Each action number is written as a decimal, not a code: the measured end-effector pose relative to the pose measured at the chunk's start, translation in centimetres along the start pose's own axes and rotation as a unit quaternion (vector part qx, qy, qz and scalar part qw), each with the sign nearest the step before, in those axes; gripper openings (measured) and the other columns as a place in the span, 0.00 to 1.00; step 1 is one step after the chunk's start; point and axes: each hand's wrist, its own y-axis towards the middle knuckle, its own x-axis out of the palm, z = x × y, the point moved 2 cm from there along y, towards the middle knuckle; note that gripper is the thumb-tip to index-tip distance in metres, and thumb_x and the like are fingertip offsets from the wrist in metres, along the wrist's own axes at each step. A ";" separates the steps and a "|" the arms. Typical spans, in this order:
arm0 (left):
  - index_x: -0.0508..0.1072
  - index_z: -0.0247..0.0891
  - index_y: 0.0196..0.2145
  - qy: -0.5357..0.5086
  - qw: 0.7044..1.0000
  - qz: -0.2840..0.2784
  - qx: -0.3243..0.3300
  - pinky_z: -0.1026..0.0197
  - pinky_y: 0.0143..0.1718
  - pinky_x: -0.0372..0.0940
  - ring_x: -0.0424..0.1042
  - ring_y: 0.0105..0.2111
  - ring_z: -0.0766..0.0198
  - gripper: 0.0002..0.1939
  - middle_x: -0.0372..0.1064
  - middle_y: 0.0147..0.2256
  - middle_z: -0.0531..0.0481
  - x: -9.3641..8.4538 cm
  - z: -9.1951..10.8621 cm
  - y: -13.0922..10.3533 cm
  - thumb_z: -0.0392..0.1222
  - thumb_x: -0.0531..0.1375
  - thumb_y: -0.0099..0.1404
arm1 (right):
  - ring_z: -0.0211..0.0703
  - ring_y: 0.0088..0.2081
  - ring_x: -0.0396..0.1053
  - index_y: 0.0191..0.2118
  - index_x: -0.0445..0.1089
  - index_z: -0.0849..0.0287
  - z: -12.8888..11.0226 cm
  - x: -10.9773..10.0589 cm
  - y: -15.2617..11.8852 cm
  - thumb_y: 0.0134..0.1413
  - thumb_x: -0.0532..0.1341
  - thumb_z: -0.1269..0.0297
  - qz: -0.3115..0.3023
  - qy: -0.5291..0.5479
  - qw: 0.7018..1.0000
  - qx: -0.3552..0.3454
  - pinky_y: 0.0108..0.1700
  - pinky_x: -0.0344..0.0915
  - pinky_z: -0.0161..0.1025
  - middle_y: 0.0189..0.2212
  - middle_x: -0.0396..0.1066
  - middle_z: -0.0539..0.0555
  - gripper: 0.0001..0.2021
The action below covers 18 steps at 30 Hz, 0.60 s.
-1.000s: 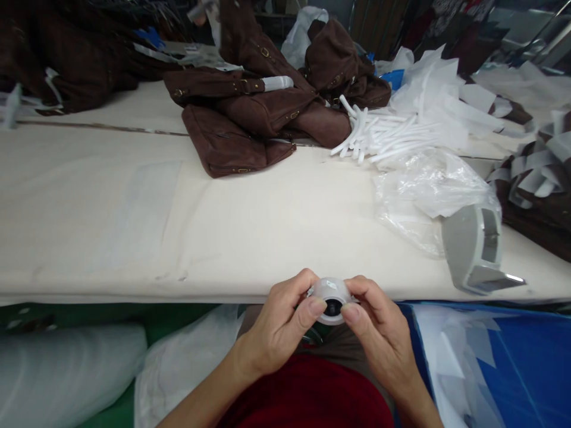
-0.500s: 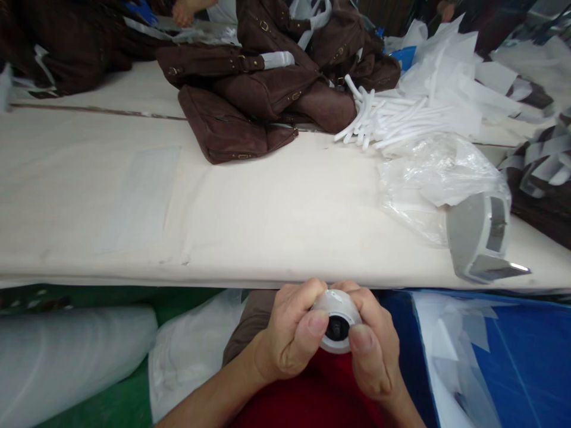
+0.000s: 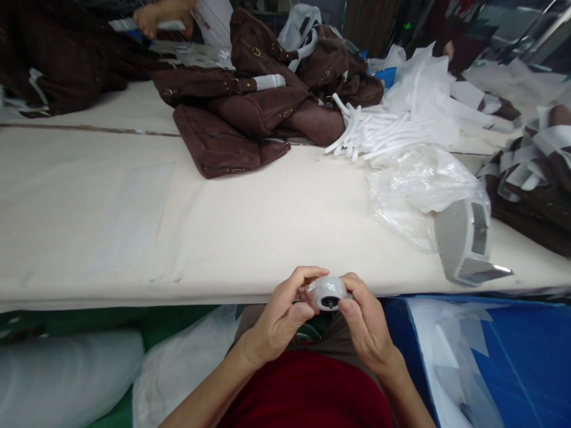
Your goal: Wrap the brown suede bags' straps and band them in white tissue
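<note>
A roll of clear tape [image 3: 329,291] with a black centre is held between my two hands, just off the table's front edge. My left hand [image 3: 288,312] has its fingers and thumb around the roll's left side. On the right side, my right hand [image 3: 366,318] grips the roll between thumb and fingers. A grey tape dispenser [image 3: 464,244] with a shiny metal end lies on the table to the right of my hands, against crumpled clear plastic [image 3: 405,202].
Brown leather bags [image 3: 250,107] are piled across the white table [image 3: 250,238], beside white cords [image 3: 375,131] and white sheets [image 3: 419,83]. Another person's hand [image 3: 163,15] is at the back left. A blue container [image 3: 521,351] stands at the lower right.
My hands have moved slightly up and away from my body with the roll, which is now tilted to show more of its outer side. The left fingers have loosened around it.
</note>
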 end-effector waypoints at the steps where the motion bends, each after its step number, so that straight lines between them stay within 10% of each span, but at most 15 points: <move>1: 0.65 0.39 0.57 -0.016 1.000 0.000 -0.005 0.60 0.39 0.66 0.69 0.37 0.60 0.33 0.67 0.44 0.44 -0.3 0.1 0.0 0.68 0.51 0.67 | 0.42 0.38 0.63 0.46 0.67 0.55 0.1 -0.3 0.2 0.70 0.49 0.62 -0.003 -0.005 1.000 -0.001 0.43 0.61 0.40 0.37 0.65 0.52 0.10; 9: 0.70 0.43 0.52 0.064 0.998 0.007 0.002 0.61 0.45 0.69 0.72 0.44 0.62 0.15 0.70 0.47 0.47 0.7 1.7 1.4 0.45 0.60 0.68 | 0.44 0.55 0.66 0.61 0.64 0.45 1.0 -1.2 -0.3 0.70 0.52 0.61 0.067 0.010 0.997 0.026 0.55 0.61 0.39 0.54 0.69 0.52 0.17; 14: 0.70 0.42 0.46 0.158 0.979 0.082 0.098 0.66 0.38 0.69 0.71 0.35 0.68 0.10 0.70 0.38 0.53 2.9 1.9 3.2 0.37 0.61 0.67 | 0.39 0.42 0.72 0.52 0.68 0.47 1.5 -2.0 -0.8 0.67 0.58 0.59 0.195 0.151 0.964 0.099 0.45 0.67 0.36 0.42 0.74 0.49 0.10; 18: 0.68 0.42 0.41 0.196 0.963 0.106 0.153 0.68 0.35 0.70 0.71 0.33 0.70 0.09 0.68 0.36 0.55 4.8 1.9 4.4 0.35 0.64 0.65 | 0.47 0.50 0.70 0.55 0.65 0.51 0.7 -2.8 -0.7 0.63 0.62 0.57 0.153 0.279 0.944 0.088 0.51 0.67 0.44 0.49 0.72 0.54 0.16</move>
